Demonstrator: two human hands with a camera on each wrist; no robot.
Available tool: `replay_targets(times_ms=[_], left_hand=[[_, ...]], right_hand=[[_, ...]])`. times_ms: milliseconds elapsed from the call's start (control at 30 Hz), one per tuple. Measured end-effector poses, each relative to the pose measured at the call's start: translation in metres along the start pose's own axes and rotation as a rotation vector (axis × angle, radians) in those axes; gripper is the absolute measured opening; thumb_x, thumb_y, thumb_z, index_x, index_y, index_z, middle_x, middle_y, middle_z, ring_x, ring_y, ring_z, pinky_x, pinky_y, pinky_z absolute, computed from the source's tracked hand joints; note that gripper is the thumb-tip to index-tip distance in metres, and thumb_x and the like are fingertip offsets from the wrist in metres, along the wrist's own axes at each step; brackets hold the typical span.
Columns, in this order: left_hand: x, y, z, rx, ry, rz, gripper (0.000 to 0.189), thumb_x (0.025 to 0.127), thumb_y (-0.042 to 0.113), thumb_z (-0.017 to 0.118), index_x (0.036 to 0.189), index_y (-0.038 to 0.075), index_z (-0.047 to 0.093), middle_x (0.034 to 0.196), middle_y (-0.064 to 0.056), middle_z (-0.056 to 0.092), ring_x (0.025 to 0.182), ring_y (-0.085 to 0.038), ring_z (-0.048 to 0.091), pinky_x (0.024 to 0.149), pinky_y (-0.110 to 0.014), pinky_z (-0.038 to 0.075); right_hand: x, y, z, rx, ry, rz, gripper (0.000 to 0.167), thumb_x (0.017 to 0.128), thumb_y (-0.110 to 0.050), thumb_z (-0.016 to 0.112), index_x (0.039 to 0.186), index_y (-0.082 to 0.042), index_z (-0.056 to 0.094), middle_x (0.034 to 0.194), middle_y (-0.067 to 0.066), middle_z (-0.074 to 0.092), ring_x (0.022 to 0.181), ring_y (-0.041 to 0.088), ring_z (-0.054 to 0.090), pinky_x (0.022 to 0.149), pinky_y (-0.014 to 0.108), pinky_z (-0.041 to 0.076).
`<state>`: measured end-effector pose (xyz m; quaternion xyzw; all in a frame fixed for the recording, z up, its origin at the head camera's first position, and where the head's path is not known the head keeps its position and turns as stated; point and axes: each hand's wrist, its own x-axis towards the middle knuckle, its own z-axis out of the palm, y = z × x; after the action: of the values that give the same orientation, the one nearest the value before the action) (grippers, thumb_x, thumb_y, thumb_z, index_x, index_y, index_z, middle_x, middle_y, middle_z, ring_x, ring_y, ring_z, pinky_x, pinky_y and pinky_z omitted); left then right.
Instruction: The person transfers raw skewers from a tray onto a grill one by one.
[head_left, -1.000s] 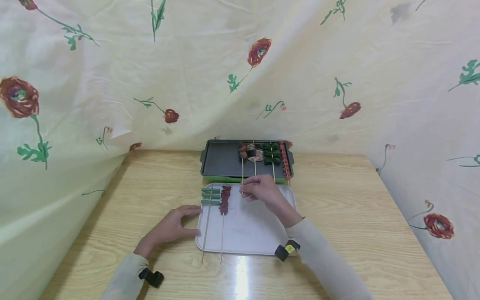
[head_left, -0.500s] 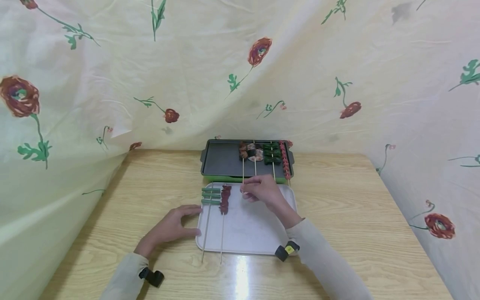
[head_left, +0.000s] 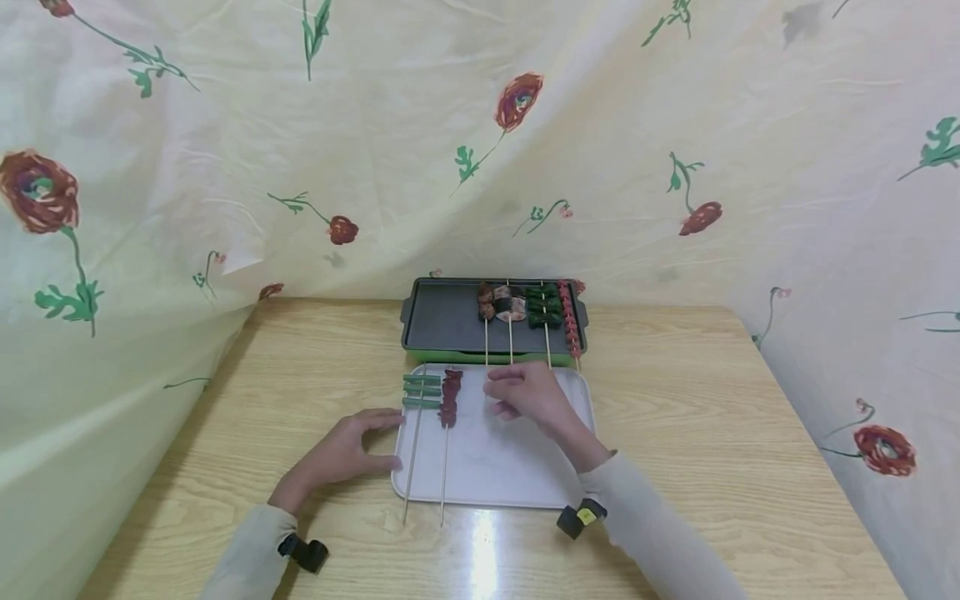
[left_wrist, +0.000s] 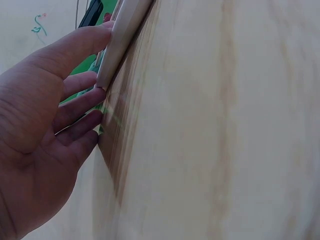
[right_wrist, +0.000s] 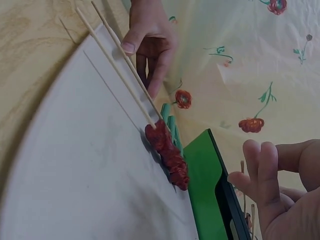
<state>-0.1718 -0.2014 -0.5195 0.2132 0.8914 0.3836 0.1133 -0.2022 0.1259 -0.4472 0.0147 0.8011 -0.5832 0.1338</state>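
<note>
While the L hand (head_left: 348, 450) spans the L rim of a white rect. tray (head_left: 502, 467), thumb & fingers spread well apart w/ tips at the edge, the R hand (head_left: 528, 392) is above the tray's far part, fingers loosely bent & parted, gripping nothing. Just beyond its fingertips ends the thin, straight stick of the brown-chunk skewer (head_left: 486, 302); whether they touch is unclear. This skewer, w/ lumpy, rounded pcs, lies on the griddle (head_left: 446, 321), a flat dark-grey plate w/ raised rim, side handles & smooth green base, set just behind the tray. To its R on the same plate, approx. parallel: pale-disc skewer (head_left: 511, 306) (round, dark band across), dark-green skewer (head_left: 543, 308) (folded, glossy bundles), red-bead skewer (head_left: 568, 321) (narrow, knobbly row). On the tray's L side: green-stick skewer (head_left: 422, 392), smooth short rods set crosswise, & red-meat skewer (head_left: 449, 400), wrinkled & irregular; both sticks overhang the near rim. Support: table (head_left: 712, 400), pale wood grain, glossy highlight nr front. Backdrop: cream cloth (head_left: 420, 150), softly creased, w/ red flowers & green stems.
</note>
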Motion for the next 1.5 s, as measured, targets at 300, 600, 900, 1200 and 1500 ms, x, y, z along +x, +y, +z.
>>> replay_targets(times_ms=[300,600,900,1200,1500], left_hand=[[-0.001,0.0,-0.001,-0.001,0.005,0.004,0.07,0.082,0.044,0.085,0.142,0.017,0.062,0.151,-0.008,0.054,0.142,-0.033,0.046,0.118,-0.053,0.04],[-0.001,0.001,0.0,0.0,0.004,-0.001,0.07,0.082,0.044,0.085,0.143,0.017,0.061,0.15,-0.007,0.054,0.142,-0.033,0.046,0.118,-0.053,0.039],[0.0,-0.001,0.001,0.002,0.002,-0.018,0.071,0.082,0.045,0.085,0.143,0.019,0.061,0.151,-0.006,0.054,0.143,-0.032,0.046,0.119,-0.052,0.039],[0.0,-0.001,0.0,-0.001,0.002,-0.018,0.07,0.082,0.043,0.085,0.143,0.019,0.061,0.152,-0.006,0.054,0.143,-0.032,0.045,0.118,-0.053,0.039],[0.0,-0.001,0.0,-0.016,0.0,-0.002,0.071,0.082,0.046,0.085,0.143,0.018,0.061,0.151,-0.007,0.054,0.142,-0.033,0.046,0.118,-0.054,0.038]], right_hand=[[-0.012,0.007,-0.001,-0.004,-0.004,-0.039,0.03,0.094,-0.014,0.073,0.12,0.002,0.072,0.103,0.014,0.077,0.069,0.02,0.073,0.061,0.033,0.065],[-0.036,0.001,-0.002,-0.093,0.007,-0.133,0.031,0.095,-0.015,0.074,0.121,0.0,0.072,0.108,0.012,0.077,0.072,0.02,0.075,0.06,0.032,0.064],[-0.075,-0.008,0.0,-0.09,0.028,-0.243,0.029,0.093,-0.017,0.076,0.12,-0.006,0.073,0.105,0.008,0.077,0.077,0.019,0.074,0.062,0.034,0.064],[-0.092,0.012,0.025,-0.023,-0.041,-0.275,0.033,0.092,-0.016,0.077,0.12,-0.001,0.072,0.106,0.014,0.076,0.081,0.034,0.074,0.06,0.033,0.064],[-0.095,0.037,0.047,-0.056,-0.102,-0.246,0.035,0.09,-0.019,0.077,0.117,0.003,0.072,0.098,0.01,0.077,0.075,0.023,0.074,0.06,0.028,0.063]])
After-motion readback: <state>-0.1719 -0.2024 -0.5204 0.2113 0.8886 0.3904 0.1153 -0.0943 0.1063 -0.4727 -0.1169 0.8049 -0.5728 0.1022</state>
